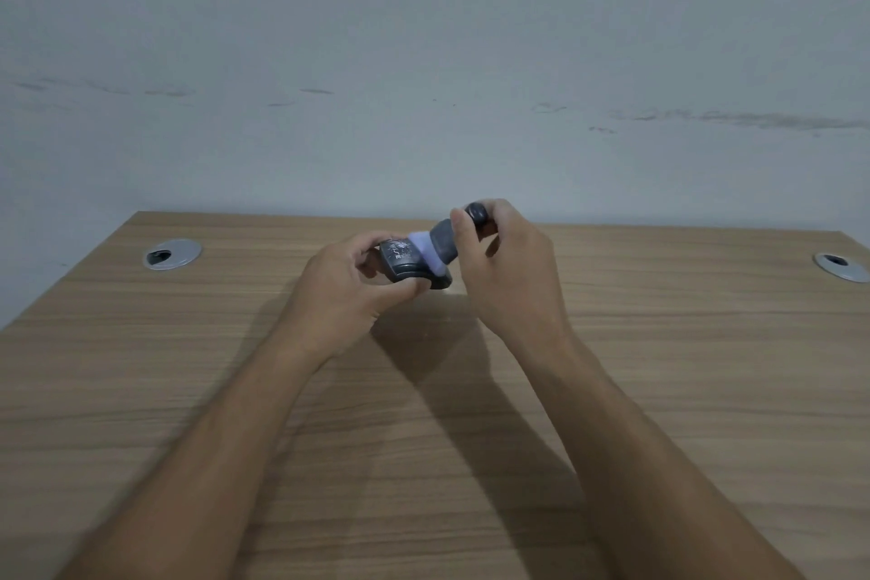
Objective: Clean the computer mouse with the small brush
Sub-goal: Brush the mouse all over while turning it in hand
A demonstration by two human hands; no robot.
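At the centre of the frame the left hand [350,280] grips the dark computer mouse [408,263], lifted above the counter [659,367]. The right hand [506,264] clasps the small brush [449,240], its pale bristles pressed to the mouse. Grey grommets [172,253] sit at left and right.

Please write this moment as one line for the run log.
phase: brushing | left hand: holds computer mouse above desk | right hand: holds small brush, bristles on mouse | desk: two cable grommets
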